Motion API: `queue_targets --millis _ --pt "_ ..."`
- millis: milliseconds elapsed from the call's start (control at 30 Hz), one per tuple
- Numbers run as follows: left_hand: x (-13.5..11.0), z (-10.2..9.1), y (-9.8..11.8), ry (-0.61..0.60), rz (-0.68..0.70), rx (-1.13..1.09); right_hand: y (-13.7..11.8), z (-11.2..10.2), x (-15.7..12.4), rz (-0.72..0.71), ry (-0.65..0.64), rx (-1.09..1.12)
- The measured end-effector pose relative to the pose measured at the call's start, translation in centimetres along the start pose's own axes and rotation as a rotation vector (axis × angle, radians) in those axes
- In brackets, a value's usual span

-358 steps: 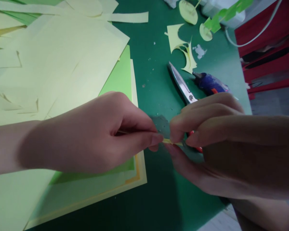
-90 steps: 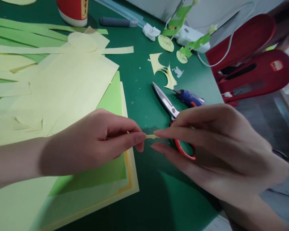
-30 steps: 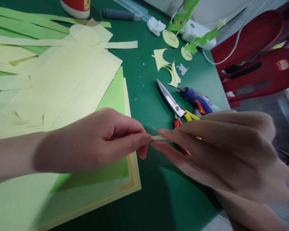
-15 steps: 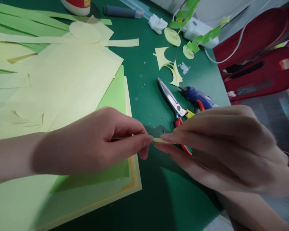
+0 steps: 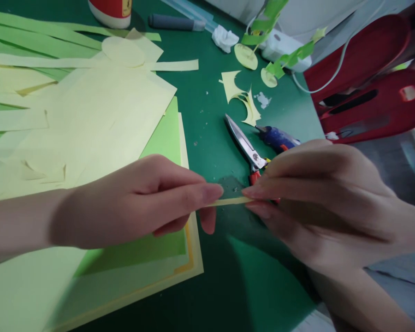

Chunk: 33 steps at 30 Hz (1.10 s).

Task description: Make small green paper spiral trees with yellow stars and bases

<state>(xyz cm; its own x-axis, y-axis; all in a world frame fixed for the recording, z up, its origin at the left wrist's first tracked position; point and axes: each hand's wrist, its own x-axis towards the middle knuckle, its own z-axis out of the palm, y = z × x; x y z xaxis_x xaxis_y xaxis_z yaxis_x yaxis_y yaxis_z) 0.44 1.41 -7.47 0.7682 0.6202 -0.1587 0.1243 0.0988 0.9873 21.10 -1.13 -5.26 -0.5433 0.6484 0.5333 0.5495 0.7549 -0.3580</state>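
Note:
A thin pale yellow paper strip stretches between my two hands above the green table. My left hand pinches its left end between thumb and forefinger, over a stack of yellow and green paper sheets. My right hand pinches the right end with its fingertips, the other fingers extended. How far the strip runs inside either hand is hidden.
Scissors with red handles lie just behind the strip, beside a blue glue gun. Yellow paper offcuts, small green-and-yellow paper pieces, a red-and-white glue bottle, a grey pen lie further back. Red stools stand at right.
My hands have drawn slightly apart, so more of the strip shows between them. The left fingers have loosened and extended along the strip.

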Motion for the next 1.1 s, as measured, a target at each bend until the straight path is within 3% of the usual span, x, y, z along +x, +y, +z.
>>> queue_targets --millis 167,567,767,933,1067,1100 --pt "0.2 -0.3 0.0 -0.116 -0.022 -0.070 0.3 0.2 0.3 -0.062 0.003 0.033" --pt "0.4 -0.5 0.0 -0.190 -0.082 -0.177 0.5 0.4 0.0 -0.062 -0.006 0.077" --pt "0.3 0.0 -0.1 -0.206 -0.114 -0.244 0.4 0.3 0.0 -0.178 -0.016 -0.017" --pt "0.2 0.1 0.1 -0.258 -0.181 -0.330 -0.6 -0.2 -1.1 -0.170 -0.117 -0.231" --pt "0.2 0.1 0.0 -0.273 -0.171 -0.331 -1.2 0.6 -2.6 -0.077 0.017 -0.273" --pt "0.2 0.1 0.0 -0.277 -0.159 -0.319 -1.3 0.9 -3.1 -0.028 -0.022 -0.234"
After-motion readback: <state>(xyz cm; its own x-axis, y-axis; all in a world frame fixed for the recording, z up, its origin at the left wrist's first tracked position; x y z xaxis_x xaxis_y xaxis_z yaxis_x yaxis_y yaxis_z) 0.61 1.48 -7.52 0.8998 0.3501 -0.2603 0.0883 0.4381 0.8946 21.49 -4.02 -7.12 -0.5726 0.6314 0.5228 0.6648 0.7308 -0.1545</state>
